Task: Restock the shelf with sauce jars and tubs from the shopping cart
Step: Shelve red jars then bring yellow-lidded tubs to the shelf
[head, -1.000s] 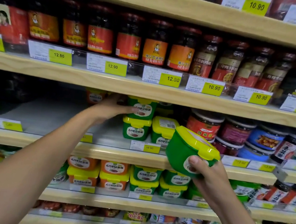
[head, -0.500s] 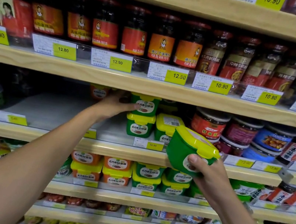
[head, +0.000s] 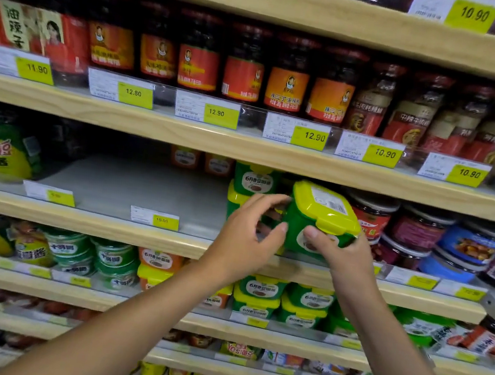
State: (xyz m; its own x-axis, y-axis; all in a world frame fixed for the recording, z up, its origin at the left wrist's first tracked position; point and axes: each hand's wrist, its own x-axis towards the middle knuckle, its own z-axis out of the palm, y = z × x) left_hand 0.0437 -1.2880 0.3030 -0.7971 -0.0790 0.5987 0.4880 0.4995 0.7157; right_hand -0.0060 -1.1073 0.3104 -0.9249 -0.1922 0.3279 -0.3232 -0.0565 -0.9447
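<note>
Gripping the green tub (head: 299, 218) with curled fingers, the right hand (head: 344, 261) holds it tilted, just right of the frame's centre, in front of the middle shelf (head: 88, 220). The left hand (head: 241, 241) is beside it, fingers loosely spread, thumb tip touching the tub's side, grasping nothing. Behind them stand stacked tubs (head: 253, 180). Dark jars (head: 289, 80) fill the shelf above.
</note>
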